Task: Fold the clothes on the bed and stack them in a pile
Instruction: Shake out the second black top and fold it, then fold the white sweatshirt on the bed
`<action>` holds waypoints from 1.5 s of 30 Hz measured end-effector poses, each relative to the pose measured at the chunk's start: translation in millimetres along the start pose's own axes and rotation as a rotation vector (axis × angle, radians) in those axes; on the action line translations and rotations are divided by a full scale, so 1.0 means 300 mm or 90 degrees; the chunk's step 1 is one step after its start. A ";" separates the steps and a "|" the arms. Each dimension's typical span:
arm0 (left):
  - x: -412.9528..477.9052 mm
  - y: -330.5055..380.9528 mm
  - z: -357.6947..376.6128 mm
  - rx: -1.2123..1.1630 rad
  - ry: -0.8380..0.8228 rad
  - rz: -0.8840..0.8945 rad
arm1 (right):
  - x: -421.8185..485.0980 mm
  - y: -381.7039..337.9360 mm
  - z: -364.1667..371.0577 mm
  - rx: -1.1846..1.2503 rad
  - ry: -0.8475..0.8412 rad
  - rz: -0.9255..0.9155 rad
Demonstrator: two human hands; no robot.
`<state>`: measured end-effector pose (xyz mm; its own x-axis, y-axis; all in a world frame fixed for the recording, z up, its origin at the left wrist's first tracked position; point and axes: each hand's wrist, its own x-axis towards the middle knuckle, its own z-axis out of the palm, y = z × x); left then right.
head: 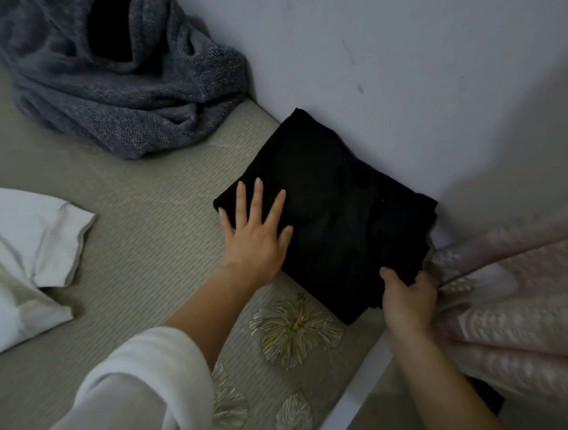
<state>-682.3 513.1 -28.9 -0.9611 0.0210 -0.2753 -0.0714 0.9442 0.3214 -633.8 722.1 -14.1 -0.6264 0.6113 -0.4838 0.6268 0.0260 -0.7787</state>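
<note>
A folded black garment (329,212) lies on the bed (143,223), its far edge against the wall (399,58). The left hand (255,236) rests palm-down on the garment's left portion, fingers (258,196) spread apart and flat on the fabric; nothing is gripped. The forearm behind it emerges from a white sleeve (137,390). The right hand (407,297) is at the garment's near right corner, with the thumb on top of the fabric and the remaining fingers curled beneath the edge, clamped on the cloth. Immediately to the right of the right-hand fingers lies a pink patterned blanket (515,317), touching the hand. Beyond the left-hand fingers, well apart from them and against the wall, lies a crumpled grey knitted sweater (118,85), unfolded. To the left of the left-hand fingers, well apart, lies a white garment (22,257), loosely spread, one short sleeve visible. The bed surface is covered with a beige woven sheet; its floral print (296,327) appears nearer than the fingers, between the two forearms.
</note>
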 end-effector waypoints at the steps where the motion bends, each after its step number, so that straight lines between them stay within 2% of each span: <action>1: 0.005 -0.002 -0.007 -0.006 -0.014 0.006 | 0.002 0.003 0.007 -0.032 0.006 -0.007; 3: 0.006 -0.010 -0.033 -0.065 -0.014 0.013 | 0.000 -0.002 0.018 -0.101 0.036 -0.034; 5: -0.022 -0.035 -0.063 -0.145 0.053 0.017 | -0.022 -0.016 0.019 -0.213 0.105 -0.104; 8: -0.144 -0.127 -0.084 -0.189 0.143 -0.002 | -0.124 -0.026 0.036 -0.340 0.150 -0.310; 10: -0.249 -0.224 -0.074 -0.187 0.145 -0.040 | -0.214 -0.015 0.088 -0.381 0.081 -0.419; 15: -0.546 -0.482 -0.049 -0.216 0.176 -0.184 | -0.481 0.082 0.336 -0.445 -0.261 -0.579; 20: -0.822 -0.709 -0.045 -0.208 0.177 -0.327 | -0.734 0.202 0.547 -0.538 -0.498 -0.634; 25: -1.026 -0.910 -0.011 -0.211 0.169 -0.487 | -0.861 0.261 0.712 -0.685 -0.616 -0.801; 27: -1.063 -0.974 -0.001 -0.212 0.156 -0.512 | -0.893 0.241 0.797 -0.706 -0.615 -0.887; 30: -1.068 -1.052 -0.006 -0.207 0.129 -0.515 | -0.949 0.181 0.934 -0.659 -0.583 -0.977; 32: -1.047 -1.092 -0.031 -0.188 0.137 -0.516 | -0.986 0.151 1.025 -0.698 -0.566 -1.030; 36: -1.007 -1.150 -0.102 -0.131 0.116 -0.501 | -1.043 0.127 1.165 -0.848 -0.589 -0.917; 39: -0.997 -1.186 -0.136 -0.155 0.098 -0.485 | -1.079 0.141 1.183 -0.863 -0.682 -0.953; 42: -1.003 -1.222 -0.159 -0.133 0.075 -0.467 | -1.121 0.146 1.131 -0.812 -0.870 -0.858; 45: -1.010 -1.254 -0.158 0.049 0.126 -0.436 | -1.143 0.150 1.027 -0.870 -1.073 -0.767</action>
<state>-377.0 136.1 -23.6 -0.7376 -0.6380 -0.2209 -0.6643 0.7444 0.0681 -533.6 269.9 -6.3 -0.0267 -0.8495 -0.5270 -0.7006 0.3919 -0.5962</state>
